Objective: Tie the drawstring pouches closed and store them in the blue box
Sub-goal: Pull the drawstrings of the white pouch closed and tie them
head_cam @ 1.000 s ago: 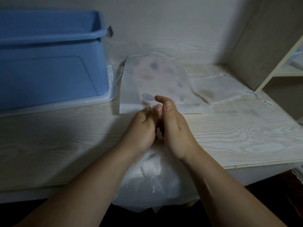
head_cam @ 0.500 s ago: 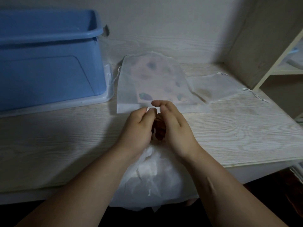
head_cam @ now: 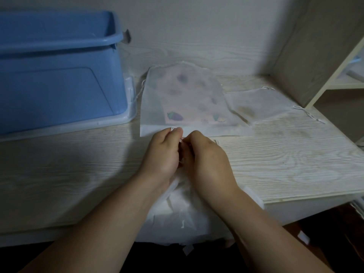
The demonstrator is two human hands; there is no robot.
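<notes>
The left hand [head_cam: 162, 154] and the right hand [head_cam: 206, 160] both pinch the drawstring [head_cam: 173, 128] of the white pouch [head_cam: 187, 209] at the bench [head_cam: 275, 164] edge, probably to form its knot.

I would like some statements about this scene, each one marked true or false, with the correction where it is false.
1. The blue box stands left of the large pouch. True.
2. The small pouch lies inside the blue box. False: it lies on the table, right of the large pouch.
3. The left hand and right hand meet over a white pouch at the table's front edge. True.
4. The left hand rests flat on the blue box. False: it pinches a cord beside the right hand.
</notes>
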